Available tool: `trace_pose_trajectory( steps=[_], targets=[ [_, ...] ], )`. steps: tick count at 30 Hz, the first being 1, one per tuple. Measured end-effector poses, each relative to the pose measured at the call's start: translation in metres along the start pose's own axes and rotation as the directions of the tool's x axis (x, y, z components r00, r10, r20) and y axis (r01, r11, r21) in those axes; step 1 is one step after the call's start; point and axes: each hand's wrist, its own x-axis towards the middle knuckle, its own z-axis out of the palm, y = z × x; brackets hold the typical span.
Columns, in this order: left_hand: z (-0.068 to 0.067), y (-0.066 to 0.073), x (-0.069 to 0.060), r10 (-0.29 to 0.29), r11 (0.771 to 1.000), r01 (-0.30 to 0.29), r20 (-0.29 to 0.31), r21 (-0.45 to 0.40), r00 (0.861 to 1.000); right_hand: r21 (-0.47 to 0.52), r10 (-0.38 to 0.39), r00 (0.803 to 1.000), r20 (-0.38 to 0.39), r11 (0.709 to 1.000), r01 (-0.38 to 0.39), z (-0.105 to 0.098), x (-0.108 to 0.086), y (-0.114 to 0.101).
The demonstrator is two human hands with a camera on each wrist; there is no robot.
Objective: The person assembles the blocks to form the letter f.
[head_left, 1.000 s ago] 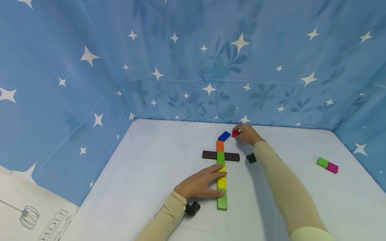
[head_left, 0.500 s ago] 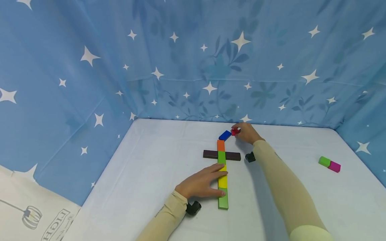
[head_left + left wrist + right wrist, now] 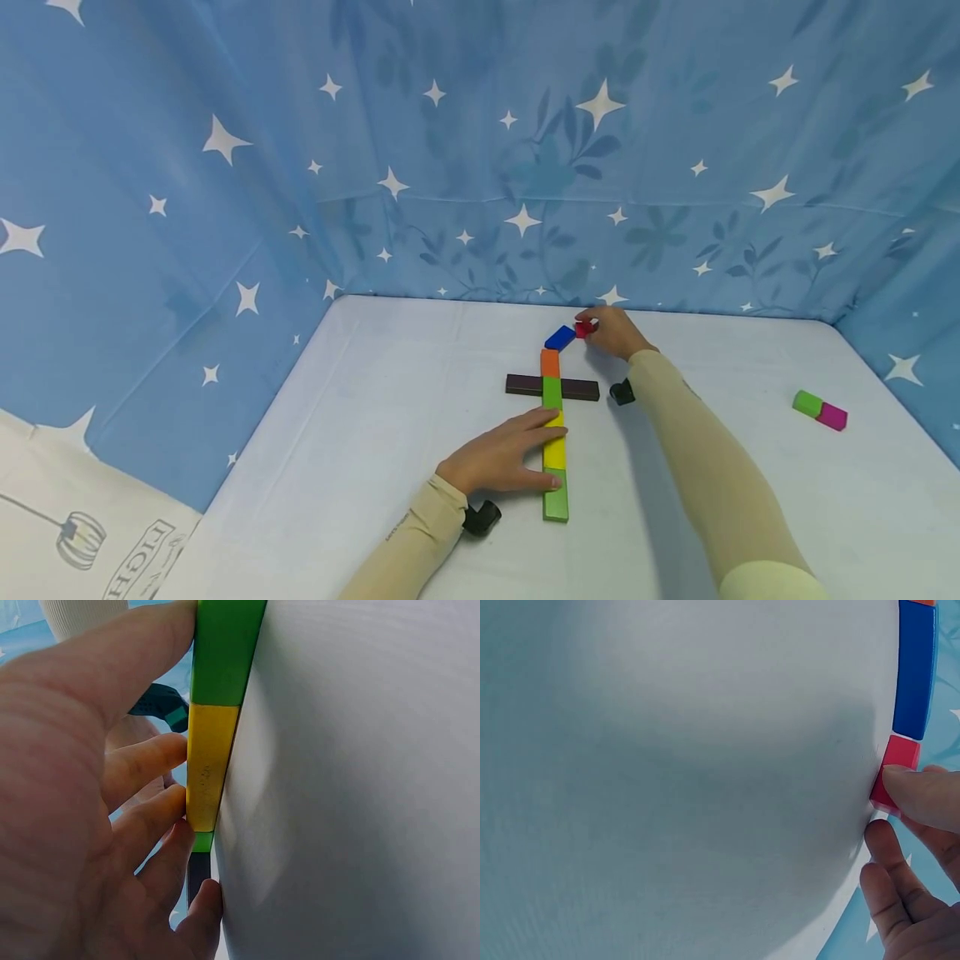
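Between thumb and fingers my right hand (image 3: 615, 332) pinches a small red block (image 3: 901, 753), its end close against a slanting blue block (image 3: 560, 338). The blue block meets an orange block (image 3: 550, 362), which heads a straight column: green block (image 3: 552, 392), yellow block (image 3: 554, 452) and light green block (image 3: 556, 505). Dark brown bars (image 3: 580, 390) stick out on both sides of the upper green block. My left hand (image 3: 498, 458) lies with fingers spread, its tips resting on the yellow block and thumb on the light green block (image 3: 225, 652).
A green block (image 3: 807, 403) and a magenta block (image 3: 833, 416) lie end to end at the right of the white table (image 3: 405, 367). Blue star-patterned cloth (image 3: 465, 167) rises behind the table and at its sides. Each wrist carries a black camera (image 3: 482, 518).
My right hand has slid the red block slightly left, closing the gap to the blue block. The left hand has stayed on the column.
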Motion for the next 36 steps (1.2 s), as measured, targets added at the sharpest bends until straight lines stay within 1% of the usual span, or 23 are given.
trace_pose_trajectory(
  steps=[7, 12, 15, 22, 31, 36],
  targets=[
    [0.0, 0.0, 0.001, -0.007, 1.0, 0.007, 0.001, -0.004, 1.0, 0.004, 0.028, 0.999, 0.027, 1.0, -0.028, -0.001, 0.0, 0.001],
    [0.001, 0.001, 0.0, -0.003, 1.0, 0.003, -0.003, -0.004, 1.0, -0.004, 0.048, 0.998, 0.027, 0.999, -0.048, -0.001, -0.004, 0.003],
    [0.002, 0.002, 0.001, -0.005, 1.0, 0.005, -0.005, -0.008, 1.0, -0.003, 0.078, 0.996, 0.032, 0.997, -0.078, -0.001, -0.006, 0.003],
    [0.001, 0.002, -0.001, 0.001, 1.0, -0.001, -0.012, -0.004, 1.0, -0.048, 0.128, 0.991, 0.027, 0.991, -0.127, -0.005, -0.011, 0.01],
    [0.002, 0.003, 0.0, 0.002, 1.0, -0.002, -0.009, -0.014, 1.0, -0.052, 0.17, 0.985, -0.01, 0.984, -0.17, -0.022, -0.038, 0.031],
    [0.002, 0.002, -0.001, -0.007, 1.0, 0.007, -0.008, -0.014, 1.0, -0.056, 0.169, 0.985, -0.011, 0.984, -0.17, -0.035, -0.052, 0.045]
  ],
)
